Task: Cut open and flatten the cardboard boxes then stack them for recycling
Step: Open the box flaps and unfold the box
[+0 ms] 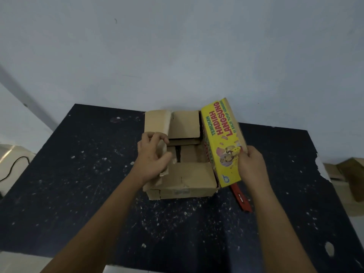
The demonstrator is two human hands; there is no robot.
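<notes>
Both hands are busy: left hand (152, 154) has a grip on a torn brown flap (163, 148), right hand (251, 164) grips the yellow printed flap (224, 142), standing up. Cardboard box (185, 178) sits mid-bench (78, 174), open but def not flat yet. Red cutter (241, 198) lies just beside it. Nothing stacked afaict.

Both bare forearms reached forward from the near edge of the table, left and right apart. The left hand (152, 156) curled its fingers and thumb round a torn cardboard flap (164, 152). The right hand (251, 166) gripped the near edge of the upright yellow printed flap (223, 142).
</notes>
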